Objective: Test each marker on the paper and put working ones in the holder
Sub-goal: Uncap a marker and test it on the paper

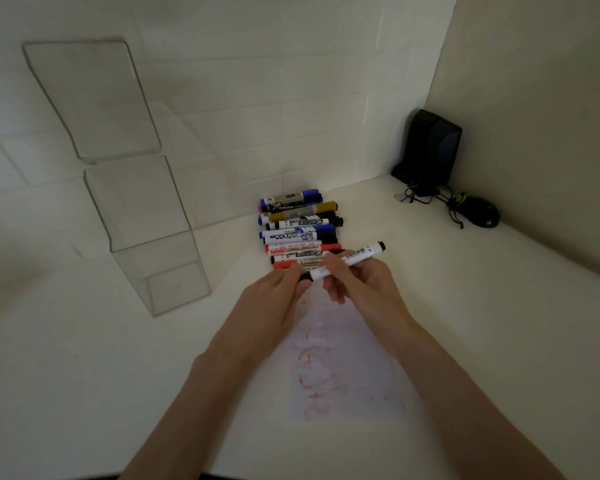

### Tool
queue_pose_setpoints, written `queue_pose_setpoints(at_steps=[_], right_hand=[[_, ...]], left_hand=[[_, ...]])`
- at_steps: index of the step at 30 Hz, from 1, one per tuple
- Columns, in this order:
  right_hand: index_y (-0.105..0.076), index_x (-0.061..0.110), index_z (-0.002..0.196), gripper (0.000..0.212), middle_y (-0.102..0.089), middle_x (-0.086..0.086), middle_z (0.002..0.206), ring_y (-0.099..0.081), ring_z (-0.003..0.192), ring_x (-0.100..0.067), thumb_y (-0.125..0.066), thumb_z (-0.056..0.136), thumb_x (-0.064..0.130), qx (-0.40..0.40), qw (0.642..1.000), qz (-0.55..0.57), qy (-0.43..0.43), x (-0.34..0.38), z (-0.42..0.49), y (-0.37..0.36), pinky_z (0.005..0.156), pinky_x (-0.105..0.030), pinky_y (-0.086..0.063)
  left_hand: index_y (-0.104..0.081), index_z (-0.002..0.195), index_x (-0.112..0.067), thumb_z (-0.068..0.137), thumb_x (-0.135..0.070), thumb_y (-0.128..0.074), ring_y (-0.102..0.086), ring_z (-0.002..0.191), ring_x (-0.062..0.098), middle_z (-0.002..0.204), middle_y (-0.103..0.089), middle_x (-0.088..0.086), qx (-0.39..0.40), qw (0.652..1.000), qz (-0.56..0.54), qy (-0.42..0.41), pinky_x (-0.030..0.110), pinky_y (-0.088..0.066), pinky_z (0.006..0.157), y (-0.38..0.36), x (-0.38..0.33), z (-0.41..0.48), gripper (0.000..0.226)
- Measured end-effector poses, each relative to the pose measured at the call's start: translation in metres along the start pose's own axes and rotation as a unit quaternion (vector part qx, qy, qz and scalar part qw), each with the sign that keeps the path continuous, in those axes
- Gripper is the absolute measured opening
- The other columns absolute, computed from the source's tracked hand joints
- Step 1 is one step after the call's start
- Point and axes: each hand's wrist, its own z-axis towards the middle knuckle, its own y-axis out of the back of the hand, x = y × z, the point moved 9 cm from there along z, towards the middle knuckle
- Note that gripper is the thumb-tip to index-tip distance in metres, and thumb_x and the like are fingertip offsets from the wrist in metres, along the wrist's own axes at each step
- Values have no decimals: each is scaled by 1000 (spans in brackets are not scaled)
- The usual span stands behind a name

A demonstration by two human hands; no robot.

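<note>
**Both hands on one white marker, above the paper**

Nearest: two bare forearms come in from the bottom edge. Betw. and under them lies the paper [343, 362] on the white desk [84, 375], w/ red scribbles down its length. Its far end runs under the hands.

L hand [274, 292] has fingers curled, pinching the near-left end of a white-barrelled marker [355, 258], where a black part shows at the fingertips. R hand [359, 284] grips the barrel approx. mid-way, thumb and fingers wrapped round it. The marker is held off the desk, slanting up to the right, its black end sticking out past R hand. Can't tell if a cap is seated or loose.

Just beyond the hands is a stack of markers [300, 230] lying side by side – blue, black, gold, red. The nearest ones are partly hidden by fingers.

Left of L hand and further back – the clear tiered holder [174, 285], standing against the tiled wall [257, 81].

Far right of R hand, in the corner: black speaker [432, 147], black mouse [484, 213], tangle of cable [420, 195].
</note>
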Motion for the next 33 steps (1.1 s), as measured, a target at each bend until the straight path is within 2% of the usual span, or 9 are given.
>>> queue_pose_setpoints(at_steps=[5, 10, 13, 16, 20, 22, 27, 29, 33], right_hand=[[-73, 1, 91, 30, -68, -12, 73, -55, 60, -20, -65, 100, 28, -8, 1000, -14, 4, 1, 0, 3, 56, -29, -45], [-72, 4, 93, 28, -65, -8, 73, -53, 62, -16, -61, 101, 29, 4, 999, -25, 29, 7, -3, 3, 58, -26, -44], [-72, 4, 100, 28, -62, -2, 75, -50, 67, -11, -59, 102, 28, -54, 997, 25, 40, 15, 1, 33, 63, -22, -42], [-72, 1, 105, 27, -62, -5, 76, -51, 64, -11, -60, 102, 24, -97, 994, 32, 45, 13, 3, 48, 60, -23, -43], [-72, 3, 109, 23, -71, -8, 82, -62, 69, -18, -64, 100, 22, -126, 991, 44, 25, 4, 5, 44, 63, -26, -53], [-74, 6, 107, 18, -75, -9, 86, -66, 70, -19, -69, 97, 19, -129, 990, 51, 4, -1, 7, 43, 63, -27, -55], [-73, 7, 90, 19, -69, -6, 70, -57, 55, -13, -81, 87, 24, -149, 988, 35, -28, -7, 6, 41, 49, -23, -45], [-69, 8, 86, 20, -66, -3, 64, -54, 51, -10, -83, 86, 23, -157, 986, 29, -44, -9, 7, 39, 46, -19, -43], [-70, 12, 92, 12, -67, 4, 63, -53, 55, -7, -80, 88, 18, -152, 986, 5, -68, -9, 12, 26, 51, -19, -44]], left_hand=[[-49, 104, -22, 104, -47, -20, -52, 67, 9, 81, -55, -11, 22, 995, -99, 3, 24, -40, 64, -5, -3, 4, 38], [-47, 86, -21, 105, -43, -27, -41, 59, 7, 70, -48, -10, 45, 976, -212, 27, 18, -35, 58, -3, 0, 0, 35], [-43, 79, -17, 107, -44, -28, -37, 63, 5, 68, -41, -13, 21, 947, -315, 66, 19, -32, 62, 8, 22, -7, 41], [-49, 83, -25, 109, -36, -33, -46, 67, 3, 74, -49, -16, 23, 963, -264, 57, 17, -34, 66, 10, 25, -9, 32], [-62, 119, -30, 104, -33, -47, -57, 97, -3, 112, -65, -16, 46, 991, -121, 31, 14, -41, 85, 7, 18, -8, 21], [-58, 130, -30, 104, -28, -50, -56, 96, -4, 115, -64, -17, 38, 996, -84, 15, 9, -38, 83, 15, 24, -8, 28], [-45, 118, -31, 105, -22, -37, -53, 89, 2, 112, -47, -14, 68, 994, -78, 37, 21, -39, 76, 15, 38, -11, 18], [-46, 119, -31, 104, -27, -43, -53, 92, 3, 111, -45, -14, 85, 992, -82, 49, 22, -42, 79, 10, 35, -12, 16], [-56, 134, -41, 87, -67, -56, -54, 91, 1, 101, -48, -24, 83, 996, -30, 25, 28, -51, 87, 9, 31, -11, 53]])
